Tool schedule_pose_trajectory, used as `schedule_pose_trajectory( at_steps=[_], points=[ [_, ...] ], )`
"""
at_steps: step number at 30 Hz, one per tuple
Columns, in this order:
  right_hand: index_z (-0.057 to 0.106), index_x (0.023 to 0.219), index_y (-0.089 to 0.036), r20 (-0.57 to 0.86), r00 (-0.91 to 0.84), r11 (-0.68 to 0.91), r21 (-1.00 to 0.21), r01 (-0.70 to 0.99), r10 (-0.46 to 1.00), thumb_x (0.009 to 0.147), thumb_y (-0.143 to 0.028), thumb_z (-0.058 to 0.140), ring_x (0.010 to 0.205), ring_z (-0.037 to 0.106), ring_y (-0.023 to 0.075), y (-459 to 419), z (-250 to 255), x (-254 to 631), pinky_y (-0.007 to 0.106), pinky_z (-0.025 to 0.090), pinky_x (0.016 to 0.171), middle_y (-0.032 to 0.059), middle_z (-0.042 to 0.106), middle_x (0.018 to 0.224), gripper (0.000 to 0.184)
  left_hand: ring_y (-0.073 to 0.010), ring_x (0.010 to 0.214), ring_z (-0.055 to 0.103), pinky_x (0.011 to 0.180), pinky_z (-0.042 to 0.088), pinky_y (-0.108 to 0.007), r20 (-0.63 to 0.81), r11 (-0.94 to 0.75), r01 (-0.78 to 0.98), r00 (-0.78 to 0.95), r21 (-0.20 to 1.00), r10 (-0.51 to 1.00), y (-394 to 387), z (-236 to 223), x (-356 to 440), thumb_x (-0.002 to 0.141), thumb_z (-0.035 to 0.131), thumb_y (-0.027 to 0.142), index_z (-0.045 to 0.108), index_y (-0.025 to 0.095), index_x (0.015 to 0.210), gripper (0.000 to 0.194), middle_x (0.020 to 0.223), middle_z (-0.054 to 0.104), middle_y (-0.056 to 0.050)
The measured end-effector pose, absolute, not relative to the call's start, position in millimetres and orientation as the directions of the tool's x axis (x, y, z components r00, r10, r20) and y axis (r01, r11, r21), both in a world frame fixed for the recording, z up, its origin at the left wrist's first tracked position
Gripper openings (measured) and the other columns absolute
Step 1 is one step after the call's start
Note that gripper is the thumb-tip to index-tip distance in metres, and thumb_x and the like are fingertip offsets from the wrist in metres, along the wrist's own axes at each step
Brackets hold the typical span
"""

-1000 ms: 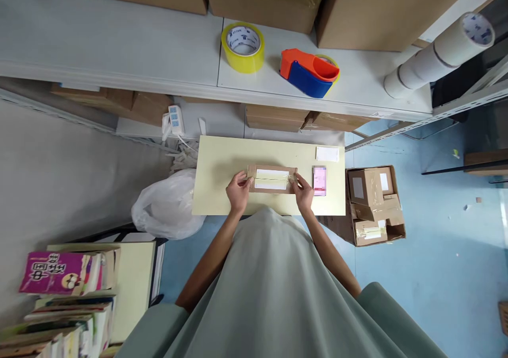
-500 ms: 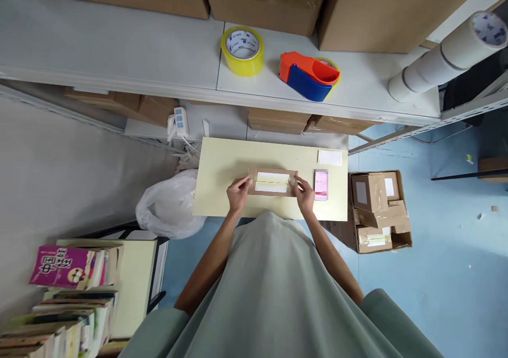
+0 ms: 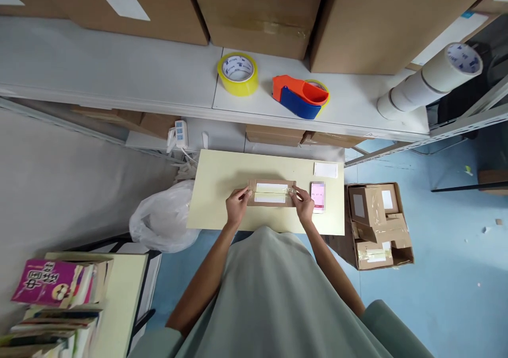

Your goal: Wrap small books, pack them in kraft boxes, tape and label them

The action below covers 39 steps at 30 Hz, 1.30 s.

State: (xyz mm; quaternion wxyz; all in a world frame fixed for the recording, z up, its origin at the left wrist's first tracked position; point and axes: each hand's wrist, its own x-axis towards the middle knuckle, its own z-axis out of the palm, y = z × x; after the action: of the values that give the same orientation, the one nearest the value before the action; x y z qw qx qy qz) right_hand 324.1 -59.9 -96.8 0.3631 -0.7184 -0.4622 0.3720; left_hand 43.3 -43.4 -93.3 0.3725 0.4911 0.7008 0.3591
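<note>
A small flat cardboard box (image 3: 273,203) lies on the cream-coloured tabletop (image 3: 222,167). White paper labels (image 3: 271,188) cover much of its upper face, and a strip of clear tape runs lengthwise across them. My left hand (image 3: 237,205) grips the box's left end with thumb and fingers closed. At the opposite end, my right hand (image 3: 304,205) pinches the edge, where clear tape glints under the fingertips. Whether the fingers hold tape, cardboard or both is too small to tell. Just right of my right hand lies a phone (image 3: 318,195) with a pink screen.
A white paper slip (image 3: 326,170) lies behind the phone. On the shelf (image 3: 159,67) stand a yellow tape roll (image 3: 238,74), an orange-and-blue tape dispenser (image 3: 300,97) and large cartons (image 3: 257,19). An open carton of boxes (image 3: 379,226) sits right, a plastic bag (image 3: 162,218) left.
The whole view has tilted, so shelf and table appear lower. My right fingers have shifted slightly inward over the box's right end; my left hand stays at the left end.
</note>
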Motion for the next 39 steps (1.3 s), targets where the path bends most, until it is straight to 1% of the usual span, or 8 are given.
schedule_pose_trajectory(
  at_steps=[6, 11, 15, 19, 21, 25, 29, 39],
  points=[
    [0.077, 0.134, -0.026, -0.122, 0.174, -0.190, -0.866, 0.462, 0.977, 0.107, -0.067, 0.049, 0.115, 0.078, 0.0281, -68, -95, 329, 0.044, 0.071, 0.092, 0.0131, 0.076, 0.137, 0.056, -0.0260, 0.092, 0.079, 0.092, 0.065, -0.042, -0.092, 0.191, 0.551, -0.203, 0.812, 0.975, -48, -90, 43, 0.103, 0.063, 0.054, 0.074, 0.023, 0.132, 0.043, 0.116, 0.082, -0.012],
    [0.073, 0.137, -0.027, -0.060, 0.021, -0.058, -0.735, 0.676, 0.998, 0.110, -0.060, 0.048, 0.123, 0.075, 0.0349, -55, -78, 334, 0.056, 0.069, 0.097, 0.0161, 0.064, 0.153, 0.049, -0.0302, 0.112, 0.076, 0.105, 0.062, -0.048, 0.005, 0.002, 0.621, -0.010, 0.784, 1.000, -43, -83, 37, 0.107, 0.051, 0.044, 0.071, 0.027, 0.136, 0.038, 0.131, 0.074, -0.014],
    [0.069, 0.141, -0.028, 0.158, -0.050, 0.139, -0.622, 0.771, 0.986, 0.110, -0.057, 0.055, 0.149, 0.056, 0.0390, -3, -15, 337, 0.065, 0.049, 0.123, 0.0173, 0.056, 0.162, 0.045, -0.0352, 0.140, 0.062, 0.122, 0.052, -0.054, 0.120, -0.107, 0.658, 0.025, 0.745, 0.992, -20, -59, 35, 0.106, 0.056, 0.044, 0.069, 0.027, 0.138, 0.039, 0.143, 0.068, -0.016],
    [0.056, 0.154, -0.026, 0.423, -0.044, 0.266, -0.483, 0.834, 0.905, 0.111, -0.056, 0.054, 0.161, 0.040, 0.0391, 76, 78, 331, 0.064, 0.034, 0.132, 0.0169, 0.048, 0.169, 0.053, -0.0334, 0.140, 0.061, 0.125, 0.048, -0.053, 0.249, -0.211, 0.625, 0.028, 0.752, 0.968, 20, -6, 38, 0.109, 0.053, 0.042, 0.067, 0.025, 0.141, 0.039, 0.143, 0.069, -0.015],
    [0.051, 0.158, -0.021, 0.473, -0.059, 0.276, -0.403, 0.873, 0.879, 0.111, -0.057, 0.054, 0.160, 0.041, 0.0409, 115, 115, 323, 0.063, 0.032, 0.132, 0.0202, 0.051, 0.166, 0.059, -0.0320, 0.138, 0.062, 0.126, 0.047, -0.052, 0.321, -0.265, 0.598, 0.012, 0.757, 0.947, 39, 25, 40, 0.111, 0.050, 0.040, 0.068, 0.025, 0.141, 0.038, 0.142, 0.070, -0.014],
    [0.050, 0.152, -0.008, 0.312, -0.061, 0.125, -0.192, 0.973, 0.948, 0.110, -0.049, 0.059, 0.140, 0.061, 0.0426, 170, 150, 296, 0.059, 0.043, 0.121, 0.0299, 0.066, 0.146, 0.060, -0.0294, 0.132, 0.066, 0.119, 0.051, -0.050, 0.450, -0.370, 0.543, -0.016, 0.754, 0.893, 60, 78, 41, 0.112, 0.050, 0.039, 0.070, 0.024, 0.139, 0.036, 0.138, 0.073, -0.011],
    [0.051, 0.145, -0.002, 0.113, 0.027, -0.033, 0.052, 0.998, 0.993, 0.108, -0.041, 0.063, 0.127, 0.071, 0.0377, 188, 158, 274, 0.047, 0.044, 0.117, 0.0307, 0.074, 0.130, 0.055, -0.0273, 0.124, 0.070, 0.112, 0.055, -0.047, 0.531, -0.441, 0.495, -0.051, 0.749, 0.846, 55, 103, 35, 0.112, 0.052, 0.037, 0.073, 0.024, 0.131, 0.031, 0.130, 0.077, -0.010],
    [0.039, 0.150, -0.004, -0.018, -0.050, 0.052, 0.205, 0.977, 0.999, 0.114, -0.047, 0.052, 0.108, 0.078, 0.0377, 135, 172, 262, 0.041, 0.057, 0.088, 0.0271, 0.078, 0.118, 0.057, -0.0243, 0.116, 0.074, 0.106, 0.060, -0.041, 0.457, -0.413, 0.345, -0.054, 0.843, 0.888, 6, 98, -7, 0.113, 0.051, 0.034, 0.075, 0.025, 0.125, 0.029, 0.121, 0.081, -0.007]
  ],
)
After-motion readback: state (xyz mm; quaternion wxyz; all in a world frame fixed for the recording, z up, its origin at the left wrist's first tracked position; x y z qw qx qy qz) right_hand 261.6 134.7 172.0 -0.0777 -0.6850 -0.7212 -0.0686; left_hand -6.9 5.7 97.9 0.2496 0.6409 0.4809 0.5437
